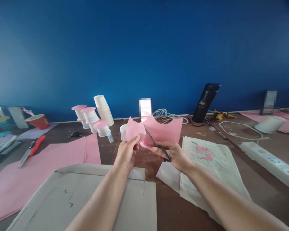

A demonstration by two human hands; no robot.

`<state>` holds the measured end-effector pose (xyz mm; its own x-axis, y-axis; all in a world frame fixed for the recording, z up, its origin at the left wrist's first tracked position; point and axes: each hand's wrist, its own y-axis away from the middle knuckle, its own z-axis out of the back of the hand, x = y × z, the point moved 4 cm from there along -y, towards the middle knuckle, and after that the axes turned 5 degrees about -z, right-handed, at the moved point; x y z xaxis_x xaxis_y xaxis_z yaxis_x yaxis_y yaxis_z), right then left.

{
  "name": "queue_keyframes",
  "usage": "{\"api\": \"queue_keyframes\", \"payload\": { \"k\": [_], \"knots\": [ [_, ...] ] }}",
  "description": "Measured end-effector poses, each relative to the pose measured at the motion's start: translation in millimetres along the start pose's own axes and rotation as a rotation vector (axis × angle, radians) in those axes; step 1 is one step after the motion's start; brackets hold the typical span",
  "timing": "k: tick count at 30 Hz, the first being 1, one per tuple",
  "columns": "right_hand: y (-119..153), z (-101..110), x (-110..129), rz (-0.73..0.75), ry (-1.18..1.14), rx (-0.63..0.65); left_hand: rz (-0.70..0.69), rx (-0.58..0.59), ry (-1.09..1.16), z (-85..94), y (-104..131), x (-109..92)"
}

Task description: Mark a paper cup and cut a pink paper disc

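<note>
Pinched between the thumb and fingers of my left hand [128, 150] is a pink paper [166, 130], held upright above the table. Its left part is rounded, and its upper edge has curved cut-outs. My right hand [172, 154] grips black-handled scissors [163, 151], whose blades point up and left at the paper, beside the rounded part. Two pink scraps [204, 152] rest on a printed sheet [216, 160] to the right of my right hand. Behind the paper, a white cup [123, 132] is partly hidden.
White cups with pink discs [89, 117] and a cup stack [103, 109] stand back left. Pink sheets [50, 157], a cutter [27, 154] and grey cardboard [82, 199] lie left. At right are a black bottle [205, 102], cables [167, 115] and a power strip [271, 162].
</note>
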<state>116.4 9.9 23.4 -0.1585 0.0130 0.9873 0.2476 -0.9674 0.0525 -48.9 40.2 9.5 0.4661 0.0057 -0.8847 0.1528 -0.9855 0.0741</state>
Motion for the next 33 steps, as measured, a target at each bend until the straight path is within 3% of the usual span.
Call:
{"api": "queue_keyframes", "payload": {
  "k": [14,33],
  "knots": [
    [-1.7,-0.5,-2.9,-0.018,-0.024,-0.004,-0.079,-0.033,-0.081,5.4,-4.1,-2.0],
    [-0.8,-2.8,-1.4,-0.050,-0.067,-0.004,-0.060,-0.037,-0.041,4.3,-3.5,-0.4]
  ]
}}
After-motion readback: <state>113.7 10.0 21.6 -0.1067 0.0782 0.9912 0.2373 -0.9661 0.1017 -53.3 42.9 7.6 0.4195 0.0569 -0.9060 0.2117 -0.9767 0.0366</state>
